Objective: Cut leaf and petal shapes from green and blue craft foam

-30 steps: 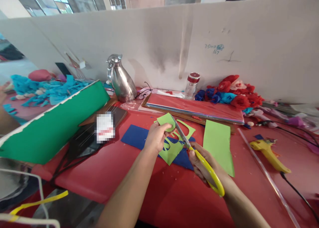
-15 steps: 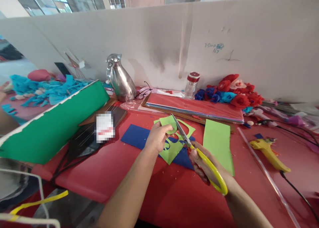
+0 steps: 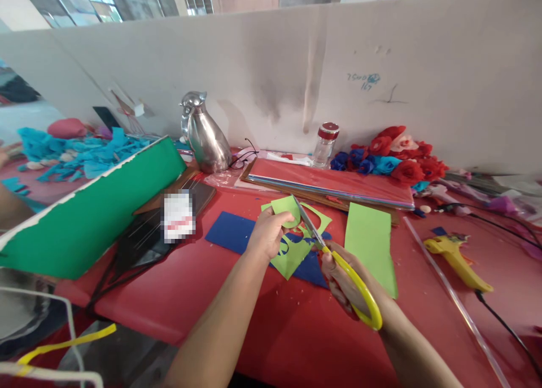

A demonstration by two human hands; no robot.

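Note:
My left hand (image 3: 267, 232) pinches a small light-green piece of paper (image 3: 284, 206) between thumb and fingers. In my right hand (image 3: 342, 272) is a pair of scissors (image 3: 354, 280) with yellow handles, its blades pointing up and left along the right edge of that piece. Beneath both hands lies a light-green sheet with holes cut in it (image 3: 292, 264). That sheet rests over a dark-blue rectangle (image 3: 231, 232) on the red table (image 3: 271, 331). An uncut light-green sheet (image 3: 369, 241) lies to the right of the scissors.
A yellow glue gun (image 3: 457, 261) and a clear strip (image 3: 455, 300) lie right. Behind are a stack of coloured sheets (image 3: 322, 179), a glass jar (image 3: 325, 145), paper flowers (image 3: 406, 162) and a metal jug (image 3: 205, 136). A green panel (image 3: 97, 213) stands left; another person's arm shows at the left edge.
The scissor handles and my right hand have shifted slightly to the left, and the handle loops sit closer together. My left hand and the paper piece stay almost in place.

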